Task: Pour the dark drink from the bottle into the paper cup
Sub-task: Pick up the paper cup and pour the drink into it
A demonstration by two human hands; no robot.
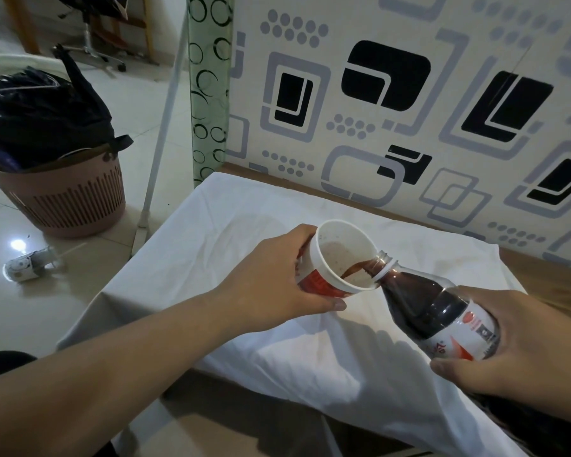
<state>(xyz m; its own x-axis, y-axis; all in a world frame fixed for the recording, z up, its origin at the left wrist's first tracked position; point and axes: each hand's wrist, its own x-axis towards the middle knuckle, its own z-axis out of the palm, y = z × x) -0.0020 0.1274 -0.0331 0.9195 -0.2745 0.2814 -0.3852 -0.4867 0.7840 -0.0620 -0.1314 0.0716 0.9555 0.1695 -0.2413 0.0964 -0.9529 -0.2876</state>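
— Where's the paper cup (338, 258)?
— Tilted above the white cloth (231, 209), gripped by the left hand (277, 278), which hides its base.
— And the bottle (435, 308)?
— Right hand (515, 341) wraps it, covering the bottom; dark drink (355, 268) streams in, level unclear.

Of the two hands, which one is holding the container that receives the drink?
The left hand: it grips the tilted paper cup, which takes the dark stream. The right hand holds the bottle, the one pouring.
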